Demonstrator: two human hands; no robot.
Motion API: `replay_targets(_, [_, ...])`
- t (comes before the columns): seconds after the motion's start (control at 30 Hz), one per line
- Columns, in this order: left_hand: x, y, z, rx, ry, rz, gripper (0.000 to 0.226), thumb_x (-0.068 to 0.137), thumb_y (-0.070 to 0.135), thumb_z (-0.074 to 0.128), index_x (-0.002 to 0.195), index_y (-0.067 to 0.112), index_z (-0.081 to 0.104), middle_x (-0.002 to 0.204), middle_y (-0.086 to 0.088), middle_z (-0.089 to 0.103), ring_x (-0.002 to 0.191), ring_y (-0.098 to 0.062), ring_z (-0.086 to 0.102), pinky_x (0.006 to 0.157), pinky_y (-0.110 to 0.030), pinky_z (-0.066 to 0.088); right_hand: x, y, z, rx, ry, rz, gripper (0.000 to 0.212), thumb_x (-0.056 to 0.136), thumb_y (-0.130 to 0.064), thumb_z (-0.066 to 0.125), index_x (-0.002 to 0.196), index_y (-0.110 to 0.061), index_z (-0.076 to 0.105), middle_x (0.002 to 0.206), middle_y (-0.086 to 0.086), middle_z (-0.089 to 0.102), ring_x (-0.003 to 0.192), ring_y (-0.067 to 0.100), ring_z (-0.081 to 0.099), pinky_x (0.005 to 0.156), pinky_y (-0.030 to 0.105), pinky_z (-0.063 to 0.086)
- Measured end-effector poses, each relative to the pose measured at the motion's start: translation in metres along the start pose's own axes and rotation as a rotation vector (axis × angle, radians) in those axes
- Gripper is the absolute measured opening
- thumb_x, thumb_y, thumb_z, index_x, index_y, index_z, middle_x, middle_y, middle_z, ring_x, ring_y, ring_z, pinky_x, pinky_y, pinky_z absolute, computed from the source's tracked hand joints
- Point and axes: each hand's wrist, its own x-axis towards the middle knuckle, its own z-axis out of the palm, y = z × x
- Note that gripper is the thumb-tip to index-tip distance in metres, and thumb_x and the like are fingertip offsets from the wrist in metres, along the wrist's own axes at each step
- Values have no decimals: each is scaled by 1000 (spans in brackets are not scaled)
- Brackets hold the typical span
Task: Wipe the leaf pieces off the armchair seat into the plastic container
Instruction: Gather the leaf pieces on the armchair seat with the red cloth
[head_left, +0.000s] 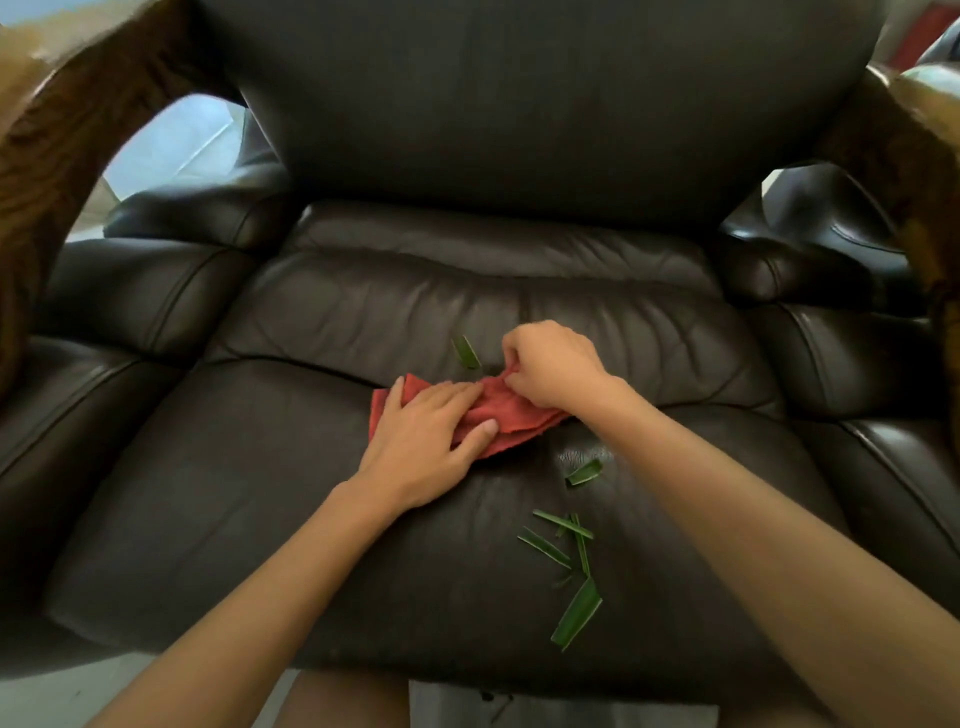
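A red cloth (511, 415) lies folded on the dark leather armchair seat (234, 493), near its middle. My left hand (423, 441) lies flat on the cloth's left part, fingers spread. My right hand (550, 364) pinches the cloth's upper right edge. Several green leaf pieces lie on the seat: one (466, 352) just behind the cloth, one (584, 472) in front of it, thin strips (558, 535) nearer the front, and a wide piece (576, 616) close to the front edge. No plastic container is in view.
Padded leather armrests flank the seat on the left (119, 301) and right (872, 364). The backrest (519, 104) rises behind. Brown wooden frames (62, 130) curve at both upper corners. Pale floor (52, 696) shows below the seat's front edge.
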Motion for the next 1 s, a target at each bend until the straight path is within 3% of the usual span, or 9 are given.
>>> replay_targets(0.07, [-3,4,0,-4,-44,62,57,87,57,26,134,29,44,139,8,50,132,-11,37,113,-44,13,-20,9,4,48,-52,52,1,79,-22,61,79,-22,61,97,9,67,93,34,61,67,32,38])
replay_targets(0.17, [-2,8,-3,-16,-102,106,54,86,57,25,131,33,45,134,10,53,129,-9,39,112,-43,18,-33,14,7,132,-121,143,11,78,-25,63,69,-25,57,93,6,66,90,30,61,68,31,39])
replay_targets(0.33, [-14,12,-3,-65,-136,164,68,81,71,20,136,34,38,138,12,48,129,-6,34,113,-41,18,-36,24,-7,224,-291,215,13,76,-26,66,64,-21,63,81,5,68,85,26,64,74,36,55])
replay_targets(0.43, [-26,13,1,-37,-111,204,78,76,77,29,140,33,30,145,14,38,135,-6,26,115,-44,17,-52,30,-14,127,-213,166,16,79,-38,65,82,-23,70,93,3,70,93,23,63,75,34,51])
replay_targets(0.53, [-29,11,1,-95,-45,236,76,74,64,49,140,29,33,146,11,38,135,-7,29,113,-40,23,-78,25,-16,121,3,-101,44,80,-49,60,117,-25,60,125,1,58,118,23,50,94,38,42])
replay_targets(0.6, [-28,9,-3,-268,11,213,70,74,44,64,137,23,39,144,6,41,134,-7,33,112,-32,26,-91,14,-15,145,-70,-294,66,75,-55,61,132,-24,46,140,1,48,130,20,40,106,39,33])
replay_targets(0.7, [-27,3,-11,-516,73,105,57,75,25,65,129,18,48,136,6,49,128,-5,42,108,-22,30,-95,1,-1,17,-275,-333,85,73,-55,63,142,-22,27,149,0,37,136,19,32,113,39,24])
replay_targets(0.87, [-27,-12,-20,-792,264,-123,34,78,12,43,107,17,61,112,1,66,103,0,59,94,-19,45,-79,-12,5,-77,-178,-326,53,79,-25,54,131,-18,42,126,6,55,115,29,51,92,43,45])
replay_targets(1.0, [-30,-26,-19,-829,418,-233,24,86,20,41,95,22,63,98,8,68,98,-8,62,91,-39,50,-61,-8,-5,5,-90,-317,44,80,-14,50,123,-21,51,118,4,62,111,30,56,85,41,48])
